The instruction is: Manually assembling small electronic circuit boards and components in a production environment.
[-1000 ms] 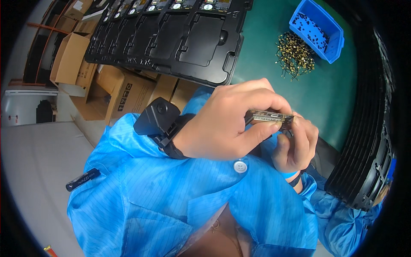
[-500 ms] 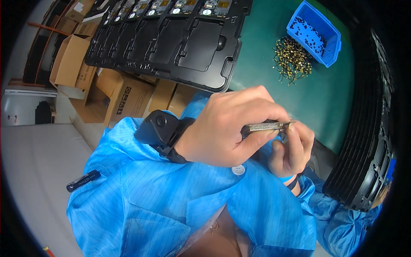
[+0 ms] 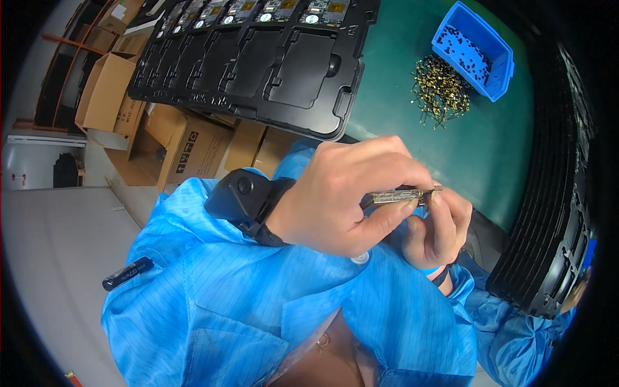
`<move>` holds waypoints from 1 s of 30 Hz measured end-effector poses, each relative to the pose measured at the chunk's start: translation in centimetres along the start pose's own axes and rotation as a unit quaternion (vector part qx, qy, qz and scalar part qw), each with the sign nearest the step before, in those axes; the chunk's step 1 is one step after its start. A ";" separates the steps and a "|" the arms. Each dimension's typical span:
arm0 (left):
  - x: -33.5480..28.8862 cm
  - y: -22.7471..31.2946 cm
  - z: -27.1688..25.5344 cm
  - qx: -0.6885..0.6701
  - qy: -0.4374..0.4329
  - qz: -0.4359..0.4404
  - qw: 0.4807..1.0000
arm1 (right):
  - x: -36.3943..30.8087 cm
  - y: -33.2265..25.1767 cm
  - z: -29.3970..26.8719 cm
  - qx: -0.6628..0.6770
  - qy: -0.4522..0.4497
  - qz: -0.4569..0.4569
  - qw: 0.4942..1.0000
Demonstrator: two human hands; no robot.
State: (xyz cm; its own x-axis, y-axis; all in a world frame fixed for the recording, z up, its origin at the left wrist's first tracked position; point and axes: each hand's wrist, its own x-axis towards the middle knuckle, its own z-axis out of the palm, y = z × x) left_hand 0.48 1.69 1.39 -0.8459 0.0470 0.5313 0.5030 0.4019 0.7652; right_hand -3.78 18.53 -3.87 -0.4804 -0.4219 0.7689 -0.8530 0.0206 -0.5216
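Observation:
In front of my chest, my left hand grips a thin circuit board, thumb below and fingers above, with its edge turned toward me. The fingers of my right hand are pinched together at the board's right end. Whatever small piece they may hold there is hidden by the fingertips. Beyond the hands, a heap of small gold-and-black cable-like parts lies on the green work surface. Next to the heap, a tilted blue bin contains small black pieces.
A black moulded tray stands at the far left, circuit boards in its back row and bare pockets in front. Stacked black trays rise at the right, near another person's blue sleeve. Cardboard boxes stand behind my left arm.
My left hand has shifted slightly down and the board tilts a little more. Both hands keep hold at the same place; nothing else has visibly moved.

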 end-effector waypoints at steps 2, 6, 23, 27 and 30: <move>0.0 0.0 0.0 -0.002 -0.002 -0.003 1.000 | 0.0 0.0 0.0 0.001 -0.003 0.003 1.000; -0.1 0.2 0.1 -0.007 0.002 -0.007 1.000 | -0.1 -0.1 0.0 0.008 -0.002 0.005 1.000; 0.0 0.1 -0.2 -0.054 -0.023 -0.034 0.998 | -0.5 0.1 0.1 0.047 -0.006 -0.008 0.999; 0.0 0.2 0.0 -0.067 -0.014 -0.034 0.997 | -0.7 0.3 0.1 0.043 -0.005 -0.006 0.999; 0.0 0.4 0.0 -0.035 -0.002 -0.027 0.999 | -0.4 0.5 0.2 0.041 0.054 0.035 0.997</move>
State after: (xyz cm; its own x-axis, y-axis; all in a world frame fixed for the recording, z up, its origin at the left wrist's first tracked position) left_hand 0.72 1.81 1.70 -0.8731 0.0312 0.4865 0.4670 0.3399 0.8163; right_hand -3.98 18.57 -4.56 -0.5607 -0.3214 0.7631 -0.7995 -0.0296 -0.5999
